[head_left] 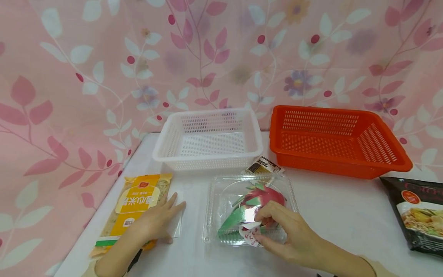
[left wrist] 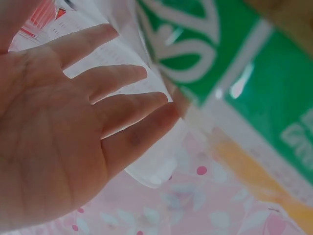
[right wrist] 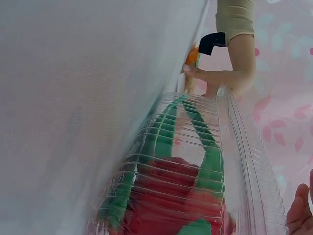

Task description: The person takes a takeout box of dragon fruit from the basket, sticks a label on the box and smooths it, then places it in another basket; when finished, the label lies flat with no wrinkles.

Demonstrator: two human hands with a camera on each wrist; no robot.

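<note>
A lidded clear plastic box (head_left: pixel 216 192) stands at mid-table with a pink-and-green dragon fruit (head_left: pixel 268 198) inside; the ridged side and the fruit's red body (right wrist: pixel 164 196) fill the lower right wrist view. At the box's near side my right hand (head_left: pixel 294 234) pinches a white sticker (head_left: pixel 248 236) with red writing between thumb and forefinger. My left hand (head_left: pixel 160 219) lies with fingers spread beside a yellow noodle packet (head_left: pixel 138 196), over a white sheet (head_left: pixel 178 217). In the left wrist view its palm (left wrist: pixel 63 137) shows, fingertips by the packet's green end (left wrist: pixel 234 63).
Behind the box stand a white basket (head_left: pixel 207 159) and a red basket (head_left: pixel 325 167), with a small dark-labelled packet (head_left: pixel 263 166) lying before them. A black noodle packet (head_left: pixel 420 215) lies at the right edge. A pink floral cloth (head_left: pixel 221 57) hangs behind the table.
</note>
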